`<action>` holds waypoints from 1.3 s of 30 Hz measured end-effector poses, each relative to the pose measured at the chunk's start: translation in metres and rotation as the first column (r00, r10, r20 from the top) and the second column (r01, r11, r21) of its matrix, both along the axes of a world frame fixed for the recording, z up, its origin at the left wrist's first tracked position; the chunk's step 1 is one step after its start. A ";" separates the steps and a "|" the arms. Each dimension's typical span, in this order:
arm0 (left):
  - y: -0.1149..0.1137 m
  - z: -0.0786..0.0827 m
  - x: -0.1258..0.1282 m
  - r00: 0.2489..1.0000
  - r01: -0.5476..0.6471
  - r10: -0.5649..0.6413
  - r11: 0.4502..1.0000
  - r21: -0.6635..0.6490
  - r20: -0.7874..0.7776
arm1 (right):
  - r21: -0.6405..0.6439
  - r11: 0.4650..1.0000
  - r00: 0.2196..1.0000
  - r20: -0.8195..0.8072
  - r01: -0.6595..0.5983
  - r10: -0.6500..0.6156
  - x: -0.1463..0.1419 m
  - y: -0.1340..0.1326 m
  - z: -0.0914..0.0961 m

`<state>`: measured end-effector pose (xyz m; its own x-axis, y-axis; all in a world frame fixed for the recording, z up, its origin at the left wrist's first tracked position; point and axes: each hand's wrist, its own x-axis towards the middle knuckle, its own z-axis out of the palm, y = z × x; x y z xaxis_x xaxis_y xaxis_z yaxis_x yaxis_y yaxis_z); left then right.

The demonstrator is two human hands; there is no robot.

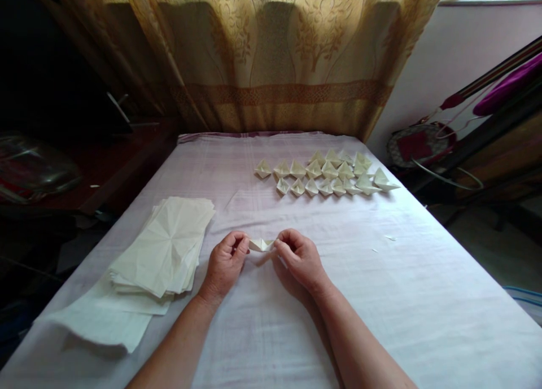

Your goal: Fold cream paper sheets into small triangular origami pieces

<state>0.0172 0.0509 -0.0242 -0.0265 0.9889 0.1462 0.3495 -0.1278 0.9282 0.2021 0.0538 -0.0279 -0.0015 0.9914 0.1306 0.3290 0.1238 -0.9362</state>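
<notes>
A small folded paper boat (261,245) is stretched between my two hands, just above the cloth in the middle of the table. My left hand (226,262) pinches its left tip between thumb and fingers. At the opposite tip, my right hand (300,257) grips the paper the same way. The boat's pointed centre shows between the fingertips, while both ends are hidden by them. Left of my left hand lies a stack of cream paper sheets (169,242), the top one marked with creases radiating from its centre.
Several finished paper boats (330,171) stand in rows at the back right. Small paper scraps (390,238) lie on the white tablecloth (381,310) to the right. A patterned curtain (271,56) hangs behind the table. A bag (417,143) is beyond the right edge.
</notes>
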 end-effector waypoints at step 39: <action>-0.009 0.019 0.001 0.695 0.393 -0.136 0.894 0.216 -0.706 | 0.216 0.956 0.937 0.329 -0.198 0.120 0.022 0.007 -0.005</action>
